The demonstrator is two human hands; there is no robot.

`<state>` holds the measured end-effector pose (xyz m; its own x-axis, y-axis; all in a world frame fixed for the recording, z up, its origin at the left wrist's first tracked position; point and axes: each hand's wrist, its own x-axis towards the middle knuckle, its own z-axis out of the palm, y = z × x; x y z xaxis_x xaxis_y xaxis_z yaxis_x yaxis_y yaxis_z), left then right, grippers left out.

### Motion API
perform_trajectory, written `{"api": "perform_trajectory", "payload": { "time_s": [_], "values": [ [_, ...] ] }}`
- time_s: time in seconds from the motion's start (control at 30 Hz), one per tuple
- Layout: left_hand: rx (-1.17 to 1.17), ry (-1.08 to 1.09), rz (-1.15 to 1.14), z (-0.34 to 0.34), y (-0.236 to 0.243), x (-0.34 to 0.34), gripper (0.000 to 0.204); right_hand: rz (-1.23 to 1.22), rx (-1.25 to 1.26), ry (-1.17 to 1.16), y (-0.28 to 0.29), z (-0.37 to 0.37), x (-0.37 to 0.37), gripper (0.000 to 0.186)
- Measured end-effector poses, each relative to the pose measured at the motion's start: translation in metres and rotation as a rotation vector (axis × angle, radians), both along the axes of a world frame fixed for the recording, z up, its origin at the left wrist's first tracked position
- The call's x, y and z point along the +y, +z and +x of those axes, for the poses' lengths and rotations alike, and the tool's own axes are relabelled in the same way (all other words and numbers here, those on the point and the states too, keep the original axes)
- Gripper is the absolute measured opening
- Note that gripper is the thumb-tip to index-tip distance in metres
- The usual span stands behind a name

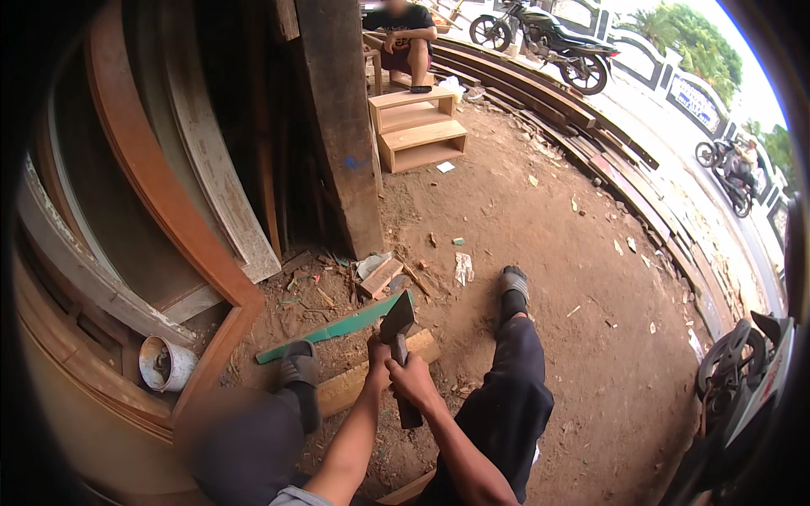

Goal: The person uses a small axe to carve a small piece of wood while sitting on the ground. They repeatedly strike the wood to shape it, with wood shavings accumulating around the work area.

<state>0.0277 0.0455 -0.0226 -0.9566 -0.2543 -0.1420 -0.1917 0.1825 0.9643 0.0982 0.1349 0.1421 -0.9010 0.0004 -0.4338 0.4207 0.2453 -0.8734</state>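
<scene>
My right hand (409, 379) grips the dark handle of a hatchet-like tool (396, 314), whose wide dark blade points up and forward. My left hand (378, 361) is closed around the same tool just below the head, partly hidden behind the handle. Beneath them lies a pale wooden beam (342, 394) on the dirt, with a long green board (312, 333) just beyond it. Short offcuts (381, 277) and scraps lie past the board. My legs are spread on either side of these pieces, with sandalled feet.
Old frames (224, 278) and a white bucket (160, 363) stand left, beside a post (337, 169). Ahead are wooden step boxes (422, 139) and a seated person (401, 38). Long planks (591, 152) edge the road, where motorbikes (544, 51) and a rider (742, 164) appear. A vehicle (742, 388) is right.
</scene>
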Motion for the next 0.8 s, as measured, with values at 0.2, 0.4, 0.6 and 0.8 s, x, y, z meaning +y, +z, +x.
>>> {"api": "perform_trajectory", "payload": {
  "time_s": [0.2,0.4,0.6,0.8],
  "values": [
    [0.019,0.003,-0.004,-0.011,0.001,0.001,0.017,0.034,0.246,-0.028,0.023,-0.016,-0.002,0.035],
    [0.009,-0.001,-0.016,-0.010,0.002,0.001,0.019,0.150,0.254,-0.015,-0.002,-0.024,-0.005,0.035],
    [0.020,0.002,-0.023,-0.008,0.002,-0.001,0.020,0.045,0.069,0.053,0.007,-0.016,0.003,0.036],
    [0.017,0.006,-0.041,-0.012,0.002,0.002,0.022,0.001,0.249,-0.033,0.024,-0.024,-0.001,0.033]
  ]
}}
